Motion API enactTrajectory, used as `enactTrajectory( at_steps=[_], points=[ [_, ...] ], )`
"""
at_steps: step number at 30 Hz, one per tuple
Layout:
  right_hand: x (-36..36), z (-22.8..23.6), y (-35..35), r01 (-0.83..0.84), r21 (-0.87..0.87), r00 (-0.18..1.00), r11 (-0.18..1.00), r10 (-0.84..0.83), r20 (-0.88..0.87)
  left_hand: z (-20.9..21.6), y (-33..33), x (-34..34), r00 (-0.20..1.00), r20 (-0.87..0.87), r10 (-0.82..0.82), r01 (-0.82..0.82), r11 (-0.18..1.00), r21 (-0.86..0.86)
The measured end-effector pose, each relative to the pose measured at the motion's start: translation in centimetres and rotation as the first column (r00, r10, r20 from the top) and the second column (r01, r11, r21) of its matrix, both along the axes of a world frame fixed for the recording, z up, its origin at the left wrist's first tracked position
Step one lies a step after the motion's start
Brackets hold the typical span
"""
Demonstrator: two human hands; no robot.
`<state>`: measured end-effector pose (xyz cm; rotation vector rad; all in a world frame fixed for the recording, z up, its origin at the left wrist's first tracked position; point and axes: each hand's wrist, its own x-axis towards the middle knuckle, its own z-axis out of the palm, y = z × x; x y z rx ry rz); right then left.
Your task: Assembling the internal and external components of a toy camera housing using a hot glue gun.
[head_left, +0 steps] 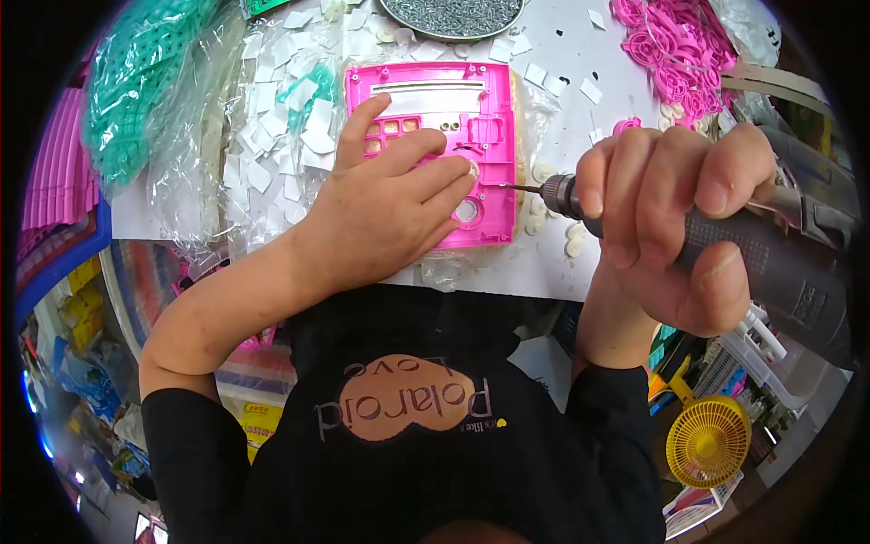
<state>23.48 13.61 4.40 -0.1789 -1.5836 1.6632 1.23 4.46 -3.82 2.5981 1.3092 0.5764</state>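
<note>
A bright pink plastic panel (494, 216), with ribs, small square openings and a silvery strip along its far part, lies on the white tabletop. My left hand (381, 195) rests over its left and near part, fingers spread and stretched out; the fingertips touch the panel beside a small round white piece. In my right hand (666, 195) is a dark grey electric screwdriver (770, 267), gripped with the fingers wrapped round its body. Its thin bit points left, with the tip over the panel's right edge. Whether the tip touches a screw is too small to tell.
A round dish of small metal screws (453, 16) stands at the far edge. Many white square pieces (317, 127) lie left of the panel, next to bagged green parts (145, 82). Pink loops (675, 54) are heaped at far right. A yellow fan (709, 442) stands lower right.
</note>
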Motion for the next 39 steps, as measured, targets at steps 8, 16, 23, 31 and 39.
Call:
enactTrajectory(
  at_steps=[8, 16, 23, 31, 39],
  points=[
    [-1.5, -2.1, 0.3, 0.008, -0.005, 1.0, 1.0, -0.008, -0.005, 0.0, 0.6, -0.7, 0.999, 0.045, -0.026, 0.028, 0.998, -0.063],
    [-2.6, -2.6, -1.4, 0.205, -0.056, 0.977, 0.977, -0.201, 0.066, -0.2, 0.9, -1.1, 0.996, 0.059, -0.062, 0.065, 0.996, -0.065],
    [-2.5, -2.2, -1.4, 0.178, -0.044, 0.983, 0.983, -0.175, 0.059, -0.7, 0.7, -1.0, 0.997, 0.066, -0.04, 0.04, 0.999, -0.008],
    [-2.2, -2.2, -1.2, 0.183, -0.038, 0.982, 0.982, -0.18, 0.061, -0.5, 0.8, -0.7, 0.999, -0.032, -0.028, 0.031, 0.996, 0.084],
    [-2.4, -2.6, -1.2, 0.167, -0.051, 0.985, 0.985, -0.164, 0.055, 0.1, 1.3, -1.8, 0.993, -0.063, -0.097, 0.101, 0.993, 0.057]
  ],
)
